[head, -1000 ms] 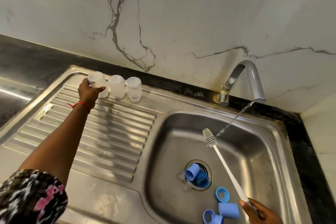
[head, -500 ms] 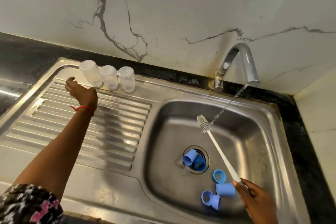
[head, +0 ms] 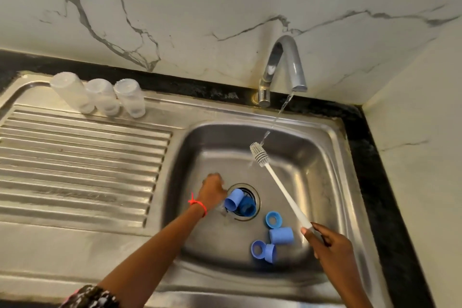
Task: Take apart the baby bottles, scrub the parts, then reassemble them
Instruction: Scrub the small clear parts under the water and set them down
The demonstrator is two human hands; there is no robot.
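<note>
Three clear bottle bodies [head: 102, 96] stand upside down in a row at the back of the drainboard [head: 75, 157]. In the sink basin [head: 325, 157], a light blue cap [head: 233, 199] and a darker blue part [head: 247, 205] lie on the drain. A blue ring [head: 273, 219], another cap [head: 281, 235] and a ring with a cap [head: 263, 251] lie at the front right. My left hand [head: 212, 191] is down beside the drain, touching the light blue cap's side, its fingers hidden. My right hand [head: 330, 245] grips the handle of a white bottle brush [head: 257, 155], whose head is under the water stream.
The tap [head: 285, 67] at the back runs a thin stream into the basin. A small clear piece [head: 222, 210] lies by my left wrist. A marble wall rises behind, and a black counter edge [head: 370, 157] borders the sink on the right.
My left hand has let go of the leftmost bottle on the drainboard and moved right and down into the basin beside the drain. The right hand keeps holding the brush.
</note>
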